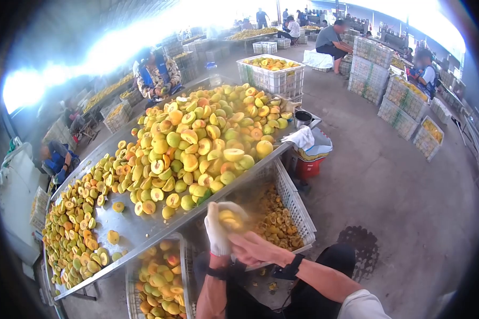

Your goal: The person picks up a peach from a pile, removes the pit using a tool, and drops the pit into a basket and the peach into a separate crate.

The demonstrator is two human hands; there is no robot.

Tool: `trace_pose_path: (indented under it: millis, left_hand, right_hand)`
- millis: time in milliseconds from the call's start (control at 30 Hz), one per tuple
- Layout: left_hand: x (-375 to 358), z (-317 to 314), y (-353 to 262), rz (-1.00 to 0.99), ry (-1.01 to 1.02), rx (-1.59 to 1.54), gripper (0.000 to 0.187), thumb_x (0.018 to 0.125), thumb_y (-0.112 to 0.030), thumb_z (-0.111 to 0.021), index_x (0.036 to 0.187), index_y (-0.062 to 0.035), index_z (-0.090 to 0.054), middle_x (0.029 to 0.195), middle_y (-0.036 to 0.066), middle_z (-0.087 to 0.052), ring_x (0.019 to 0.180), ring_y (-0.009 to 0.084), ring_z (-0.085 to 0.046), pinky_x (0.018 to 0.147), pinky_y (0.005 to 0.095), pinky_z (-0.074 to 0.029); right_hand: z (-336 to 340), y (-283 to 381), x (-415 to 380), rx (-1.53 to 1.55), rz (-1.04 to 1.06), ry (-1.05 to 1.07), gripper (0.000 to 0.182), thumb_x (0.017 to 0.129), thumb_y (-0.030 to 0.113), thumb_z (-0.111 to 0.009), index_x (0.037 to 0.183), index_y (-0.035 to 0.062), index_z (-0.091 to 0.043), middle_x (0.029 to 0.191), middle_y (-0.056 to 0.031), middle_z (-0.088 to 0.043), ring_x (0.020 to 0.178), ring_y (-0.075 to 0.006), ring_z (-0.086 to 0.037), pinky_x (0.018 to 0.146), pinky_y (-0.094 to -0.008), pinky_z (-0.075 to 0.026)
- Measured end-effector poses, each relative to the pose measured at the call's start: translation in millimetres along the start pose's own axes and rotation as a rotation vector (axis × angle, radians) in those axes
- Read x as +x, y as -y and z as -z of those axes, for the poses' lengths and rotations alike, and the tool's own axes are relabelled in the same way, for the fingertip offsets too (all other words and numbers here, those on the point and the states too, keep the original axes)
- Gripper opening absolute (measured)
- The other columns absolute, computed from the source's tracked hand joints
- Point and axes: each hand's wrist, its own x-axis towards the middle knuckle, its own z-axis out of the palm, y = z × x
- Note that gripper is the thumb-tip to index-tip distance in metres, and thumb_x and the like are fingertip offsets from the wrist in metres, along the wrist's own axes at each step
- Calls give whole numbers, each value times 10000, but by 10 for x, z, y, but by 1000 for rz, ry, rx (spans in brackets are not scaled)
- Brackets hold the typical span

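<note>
My left hand (217,233), in a white glove, is raised just below the front edge of the metal table (138,226) and grips a yellow peach piece (230,218), blurred by motion. Right beside it, my bare right hand (254,248) presses against the gloved hand from the right. Its fingers are curled, and blur hides whether it holds anything. A black band sits on each wrist. A big heap of halved yellow and orange peaches (197,143) covers the table ahead of both hands.
Below the table edge stand a white crate of dark peach scraps (295,210) and a crate of peach pieces (159,282). A red bucket (307,167) sits at the table's right end. Other people sit across the table (157,74) and farther back among stacked white crates (375,58).
</note>
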Motion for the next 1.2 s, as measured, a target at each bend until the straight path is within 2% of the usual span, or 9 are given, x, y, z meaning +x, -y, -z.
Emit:
trace_pose_path:
  millis: [67, 167, 333, 500, 567, 667, 733, 767, 1200]
  left_hand:
    - [22, -71, 9, -74, 22, -98, 602, 1115, -488, -336, 1019, -11, -691, 877, 70, -699, 693, 127, -609, 644, 251, -484]
    - [20, -128, -70, -233, -401, 55, 620, 1103, -561, -323, 1240, -24, -601, 953, 67, -693, 718, 128, -603, 635, 244, -482]
    - [-183, 181, -561, -471, -514, 423, 602, 1099, -519, -335, 1212, -14, -641, 1015, 98, -696, 883, 175, -669, 683, 273, -535]
    - [-751, 1209, -742, -467, -536, 672, 477, 1101, -402, -417, 1176, -2, -666, 1003, 99, -689, 934, 200, -644, 836, 326, -533]
    - [-1122, 1548, -764, -445, -555, 1172, 396, 1082, -349, -489, 1176, -13, -677, 1009, 140, -710, 956, 242, -670, 860, 350, -527]
    - [-1580, 2299, -584, -268, -668, 1488, 375, 1067, -332, -522, 1212, -24, -678, 1080, 200, -725, 1024, 322, -690, 906, 396, -524]
    - [-1739, 2535, -555, 92, -712, 1995, 350, 1052, -289, -556, 1246, -23, -675, 1160, 228, -718, 1094, 392, -674, 944, 450, -522]
    - [-1741, 2721, -484, -32, -750, 1878, 344, 1039, -256, -579, 1273, -20, -667, 1181, 232, -713, 1130, 395, -664, 979, 474, -514]
    - [925, 401, -317, -575, -63, 1353, 311, 1012, -226, -616, 1261, -51, -680, 1180, 187, -717, 1062, 336, -704, 926, 396, -541]
  right_hand:
    - [-48, 0, -45, 145, 63, -14, 569, 1095, 530, -427, 679, 143, -394, 536, 63, -343, 388, -71, -301, 363, -244, -242]
    - [-69, 146, -188, 357, 138, -117, 569, 1098, 531, -419, 700, 125, -416, 529, 45, -349, 387, -74, -320, 352, -255, -274]
    - [28, 254, -316, 182, 246, -195, 559, 1102, 509, -428, 701, 118, -436, 540, 32, -394, 390, -77, -348, 357, -269, -291]
    - [23, 217, -200, 43, 369, -312, 520, 1103, 464, -459, 720, 113, -463, 555, 40, -419, 414, -71, -374, 391, -269, -313]
    - [11, 251, -206, -38, 353, -389, 496, 1088, 428, -497, 745, 73, -544, 612, 26, -474, 529, -70, -424, 490, -289, -358]
    - [-6, 229, -197, -113, 393, -391, 480, 1080, 428, -511, 774, 61, -561, 657, 18, -506, 589, -77, -457, 552, -294, -401]
    - [-57, 307, -261, -142, 421, -387, 413, 1095, 367, -503, 791, 91, -465, 670, 65, -379, 595, -57, -356, 513, -274, -310]
    - [-48, 292, -251, -145, 433, -386, 413, 1094, 369, -506, 799, 83, -474, 667, 61, -382, 592, -61, -357, 513, -274, -315]
    - [47, 330, -87, -71, 376, -452, 409, 1080, 387, -526, 813, 79, -496, 647, 59, -397, 563, -50, -371, 490, -267, -313]
